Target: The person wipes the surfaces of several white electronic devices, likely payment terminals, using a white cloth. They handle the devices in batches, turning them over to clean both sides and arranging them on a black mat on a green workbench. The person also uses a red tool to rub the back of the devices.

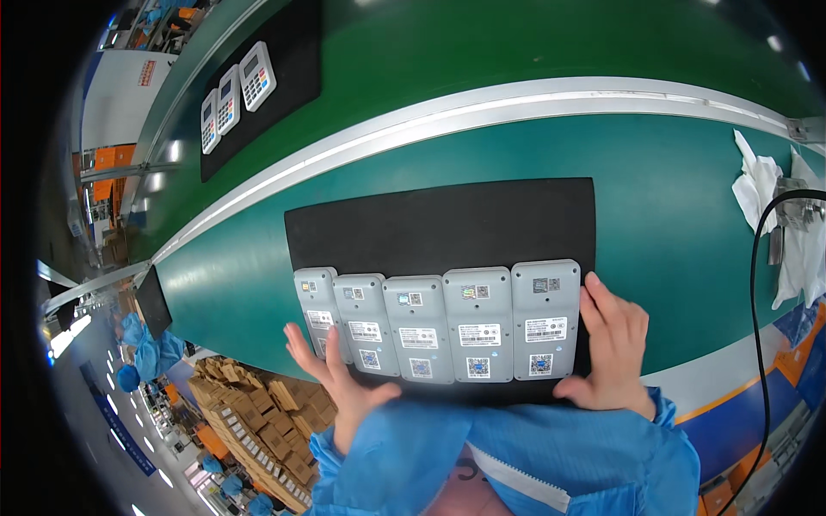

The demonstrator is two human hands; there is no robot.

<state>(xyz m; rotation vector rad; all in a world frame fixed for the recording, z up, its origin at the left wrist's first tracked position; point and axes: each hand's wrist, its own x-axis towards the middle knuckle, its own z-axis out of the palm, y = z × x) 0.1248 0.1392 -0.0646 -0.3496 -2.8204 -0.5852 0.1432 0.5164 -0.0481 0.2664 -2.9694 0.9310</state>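
Here's your row: five grey devices (419, 322), backs up, lined side by side along the near half of the black mat (439, 225). A broad strip of that mat runs between the row and its far edge; only a narrow strip shows by its right edge, and your sleeves (594, 443) cover part of the near one.

Your left hand (344, 387) is at the left end, fingers spread, gripping nothing, one finger across the leftmost device; from overhead I can't tell whether it presses or hovers. Your right hand (615, 353) is open too, fingers extended beside the rightmost device, thumb out near its lower right corner.

Beyond the mat's right edge, green tabletop (671, 232) stretches to the white wraps (755, 182) at the right end, a black cable (755, 310) curving past. Past the far edge, across one pale rail (482, 107), a second mat (297, 86) carries three keypad units (227, 101), faces up.
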